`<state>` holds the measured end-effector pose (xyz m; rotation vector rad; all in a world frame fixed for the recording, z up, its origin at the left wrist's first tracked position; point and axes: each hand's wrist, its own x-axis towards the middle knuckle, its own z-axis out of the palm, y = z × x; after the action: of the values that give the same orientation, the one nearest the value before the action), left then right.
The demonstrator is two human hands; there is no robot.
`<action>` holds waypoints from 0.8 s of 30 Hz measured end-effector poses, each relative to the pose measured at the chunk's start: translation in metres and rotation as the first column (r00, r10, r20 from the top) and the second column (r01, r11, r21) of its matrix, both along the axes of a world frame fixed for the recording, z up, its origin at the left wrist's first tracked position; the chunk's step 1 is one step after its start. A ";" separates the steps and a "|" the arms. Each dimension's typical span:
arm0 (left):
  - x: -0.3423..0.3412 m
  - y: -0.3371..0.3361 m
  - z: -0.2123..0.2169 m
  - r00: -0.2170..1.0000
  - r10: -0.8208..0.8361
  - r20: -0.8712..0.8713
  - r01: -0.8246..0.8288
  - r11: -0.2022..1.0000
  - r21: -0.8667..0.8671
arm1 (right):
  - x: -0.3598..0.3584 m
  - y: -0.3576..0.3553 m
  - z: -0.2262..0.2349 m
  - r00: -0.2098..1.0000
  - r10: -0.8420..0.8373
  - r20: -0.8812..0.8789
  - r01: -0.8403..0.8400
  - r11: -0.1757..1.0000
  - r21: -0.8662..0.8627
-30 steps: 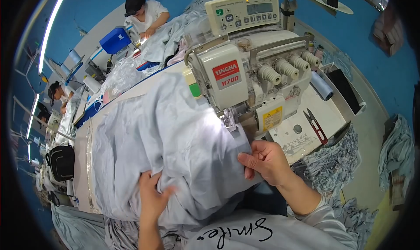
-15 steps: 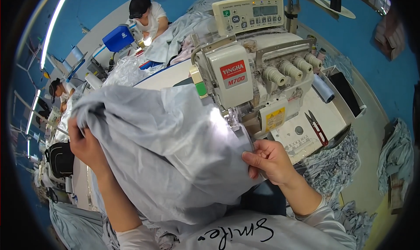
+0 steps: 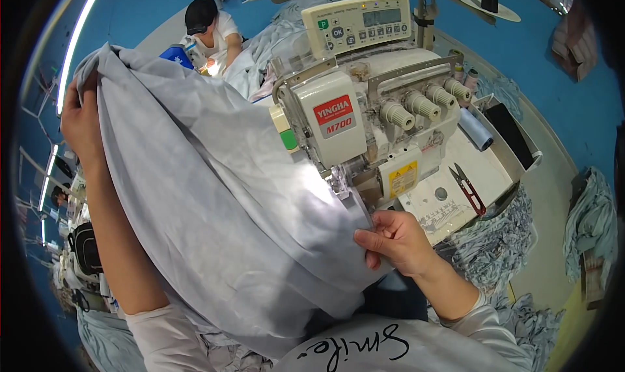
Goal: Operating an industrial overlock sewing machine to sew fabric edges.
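The left hand (image 3: 81, 121), raised in the upper left of the frame, is closed around a bunched corner of the pale grey-blue fabric (image 3: 215, 222), lifting it high; the fingers are mostly buried in the folds, so only the back of the hand and the thumb side show. The right hand (image 3: 396, 240), right of centre, pinches the fabric's edge between thumb and curled fingers, just below the presser foot of the cream overlock sewing machine (image 3: 364, 118). The fabric drapes from the upper left down across the middle of the frame, hiding the table beneath and the machine's left side. Red-handled thread snips (image 3: 467, 188) lie on the machine bed to the right. A co-worker (image 3: 208, 30) sits at top, partly cut off by the cloth.
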<state>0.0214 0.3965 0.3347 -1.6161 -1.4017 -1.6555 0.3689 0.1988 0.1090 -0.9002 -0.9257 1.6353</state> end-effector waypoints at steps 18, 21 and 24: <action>-0.034 0.048 -0.002 0.989 -0.144 -0.024 0.110 0.843 -0.526 | 0.003 0.003 -0.002 0.999 -0.042 0.027 0.043 0.999 -0.027; -0.059 -0.063 -0.165 0.870 -0.442 0.218 0.412 0.409 -0.814 | 0.003 0.000 -0.001 0.999 -0.022 0.037 0.022 1.000 -0.010; 0.038 -0.182 -0.230 0.913 -0.398 -0.091 0.120 0.475 -0.872 | -0.002 0.000 0.002 0.999 0.014 0.041 -0.014 1.000 -0.002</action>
<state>0.0596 0.2143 0.1051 -2.5986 -2.0482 -0.7126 0.3671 0.1990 0.1114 -0.9331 -0.9608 1.6354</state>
